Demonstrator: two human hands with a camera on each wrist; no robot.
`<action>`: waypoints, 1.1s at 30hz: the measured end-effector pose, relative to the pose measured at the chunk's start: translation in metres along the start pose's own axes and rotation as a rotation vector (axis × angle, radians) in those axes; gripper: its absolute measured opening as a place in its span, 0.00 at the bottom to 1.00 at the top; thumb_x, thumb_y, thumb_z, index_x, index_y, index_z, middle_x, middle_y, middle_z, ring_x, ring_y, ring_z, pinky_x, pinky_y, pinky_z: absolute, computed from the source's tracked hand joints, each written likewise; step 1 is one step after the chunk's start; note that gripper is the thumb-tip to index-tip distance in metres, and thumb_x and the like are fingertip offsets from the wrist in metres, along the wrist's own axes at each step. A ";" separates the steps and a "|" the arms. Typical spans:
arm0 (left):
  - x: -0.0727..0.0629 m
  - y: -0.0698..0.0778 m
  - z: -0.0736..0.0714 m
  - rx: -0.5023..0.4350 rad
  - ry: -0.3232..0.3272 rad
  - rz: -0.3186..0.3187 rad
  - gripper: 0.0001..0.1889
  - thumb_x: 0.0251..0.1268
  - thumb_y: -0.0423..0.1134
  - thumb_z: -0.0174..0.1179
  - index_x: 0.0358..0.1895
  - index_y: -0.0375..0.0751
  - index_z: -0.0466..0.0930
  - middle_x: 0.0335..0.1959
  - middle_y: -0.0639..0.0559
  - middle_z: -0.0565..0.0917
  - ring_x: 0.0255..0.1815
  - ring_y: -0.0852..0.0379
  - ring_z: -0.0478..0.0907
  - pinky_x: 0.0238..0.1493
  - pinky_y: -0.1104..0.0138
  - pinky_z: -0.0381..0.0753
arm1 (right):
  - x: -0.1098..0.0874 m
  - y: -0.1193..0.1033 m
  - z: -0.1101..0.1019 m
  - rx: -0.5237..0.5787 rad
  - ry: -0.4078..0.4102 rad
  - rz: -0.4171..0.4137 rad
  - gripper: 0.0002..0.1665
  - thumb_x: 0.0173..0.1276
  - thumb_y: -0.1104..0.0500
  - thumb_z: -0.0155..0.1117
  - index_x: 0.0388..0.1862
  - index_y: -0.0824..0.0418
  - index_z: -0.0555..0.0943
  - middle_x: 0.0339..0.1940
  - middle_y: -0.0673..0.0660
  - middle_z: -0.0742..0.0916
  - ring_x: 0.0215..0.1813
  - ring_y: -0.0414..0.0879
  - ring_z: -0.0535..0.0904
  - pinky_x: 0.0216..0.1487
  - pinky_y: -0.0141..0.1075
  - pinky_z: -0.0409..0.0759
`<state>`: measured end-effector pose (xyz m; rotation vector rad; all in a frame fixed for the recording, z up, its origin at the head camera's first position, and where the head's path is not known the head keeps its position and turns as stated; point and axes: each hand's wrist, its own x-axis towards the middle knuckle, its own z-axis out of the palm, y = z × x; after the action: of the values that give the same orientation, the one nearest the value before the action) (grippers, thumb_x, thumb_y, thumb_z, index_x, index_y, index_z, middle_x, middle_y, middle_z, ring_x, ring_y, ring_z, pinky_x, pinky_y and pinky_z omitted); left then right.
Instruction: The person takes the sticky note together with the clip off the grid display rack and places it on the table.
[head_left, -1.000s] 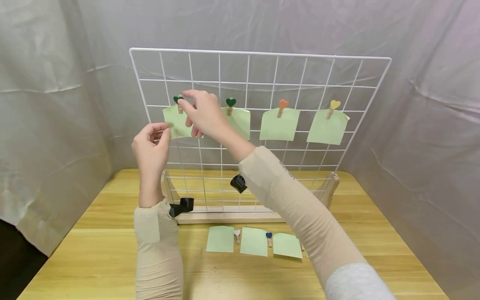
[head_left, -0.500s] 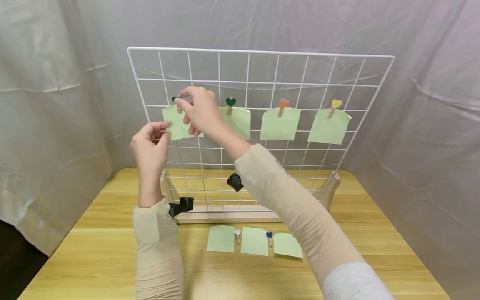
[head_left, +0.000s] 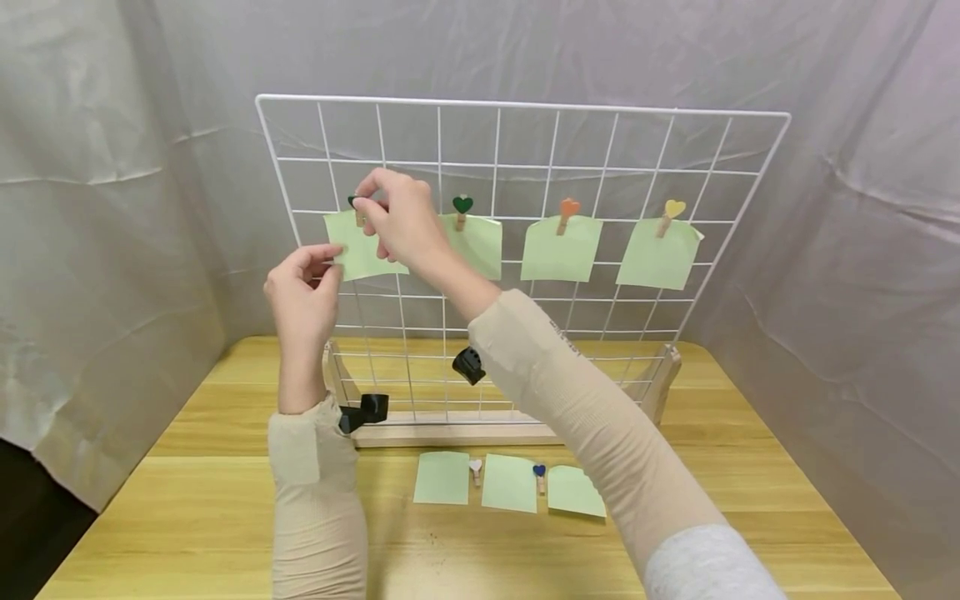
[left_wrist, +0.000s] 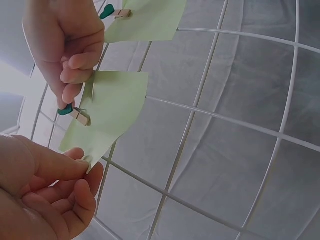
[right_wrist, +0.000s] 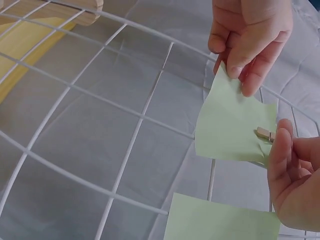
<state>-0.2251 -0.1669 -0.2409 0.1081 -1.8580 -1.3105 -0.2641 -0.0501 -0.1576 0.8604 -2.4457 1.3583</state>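
In the head view, a pale green paper note (head_left: 354, 260) hangs at the left of the white wire grid (head_left: 525, 106). My left hand (head_left: 303, 292) pinches its left edge between thumb and fingers. With thumb and fingertips my right hand (head_left: 408, 218) pinches a small wooden clothespin (left_wrist: 80, 117) bearing a dark green heart, at the note's top edge. The left wrist view shows the clothespin's tip lying over the paper. Whether its jaws also bite the wire cannot be told.
Three more green notes hang rightward, under a dark green heart clothespin (head_left: 462, 206), an orange one (head_left: 569, 210) and a yellow one (head_left: 673, 211). Flat notes (head_left: 441, 479) and clothespins with white (head_left: 476, 471) and blue (head_left: 540, 473) hearts lie on the wooden table (head_left: 225, 517) before the grid's base.
My right hand has shifted slightly up and left, still at the clothespin. My left hand keeps its pinch on the note's edge, nearly unmoved.
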 end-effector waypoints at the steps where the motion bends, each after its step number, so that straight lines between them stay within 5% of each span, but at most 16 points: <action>1: 0.000 0.000 0.000 0.001 0.000 0.001 0.11 0.64 0.26 0.55 0.44 0.29 0.85 0.33 0.35 0.84 0.23 0.76 0.67 0.29 0.82 0.68 | 0.000 0.001 0.001 0.002 0.011 -0.013 0.08 0.74 0.60 0.56 0.45 0.63 0.79 0.21 0.53 0.80 0.11 0.39 0.71 0.19 0.28 0.73; 17: -0.003 0.004 -0.004 0.007 -0.006 -0.007 0.12 0.64 0.25 0.54 0.45 0.28 0.85 0.37 0.31 0.84 0.23 0.77 0.67 0.28 0.83 0.67 | -0.006 0.005 0.005 0.076 0.089 -0.175 0.09 0.74 0.64 0.54 0.46 0.68 0.77 0.22 0.55 0.80 0.12 0.39 0.73 0.19 0.29 0.75; 26: -0.007 0.004 -0.006 0.000 -0.029 -0.016 0.11 0.64 0.25 0.54 0.45 0.29 0.85 0.35 0.32 0.83 0.24 0.75 0.68 0.28 0.82 0.68 | -0.009 0.007 0.001 0.091 0.090 -0.177 0.11 0.75 0.64 0.52 0.51 0.68 0.74 0.21 0.55 0.77 0.12 0.38 0.73 0.19 0.28 0.76; 33: -0.011 0.005 -0.009 -0.049 -0.029 -0.030 0.11 0.63 0.25 0.55 0.44 0.28 0.85 0.26 0.61 0.79 0.23 0.73 0.69 0.28 0.80 0.69 | -0.013 0.008 -0.002 0.110 0.095 -0.190 0.12 0.75 0.64 0.51 0.52 0.69 0.73 0.22 0.55 0.77 0.12 0.38 0.72 0.18 0.28 0.75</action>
<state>-0.2105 -0.1659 -0.2424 0.0914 -1.8536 -1.3839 -0.2581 -0.0403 -0.1681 1.0008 -2.1744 1.4390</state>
